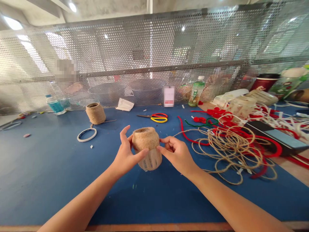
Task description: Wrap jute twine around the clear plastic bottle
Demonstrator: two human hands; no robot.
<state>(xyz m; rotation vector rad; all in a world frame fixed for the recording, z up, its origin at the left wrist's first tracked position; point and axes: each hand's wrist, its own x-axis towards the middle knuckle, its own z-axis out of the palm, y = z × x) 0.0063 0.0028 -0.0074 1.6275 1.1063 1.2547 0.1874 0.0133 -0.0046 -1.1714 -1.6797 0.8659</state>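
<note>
Between my hands is a clear jar [150, 158], its upper half wrapped in brown twine and its lower half bare. My left hand [127, 151] holds it from the left, thumb across the front and index finger raised. On the right side, my right hand [177, 153] pinches at the edge of the wrapping, thumb and index finger touching the jar. A strand of twine runs from behind that hand toward a loose heap of jute twine [224, 148] on the right.
Scissors [159, 117] with red and yellow handles lie beyond the jar. At the back left are a twine-wrapped jar [96, 113], a tape roll [87, 135] and a blue bottle [56, 104]. A green bottle [196, 91], red cords [182, 130] and a black box [277, 137] occupy the right.
</note>
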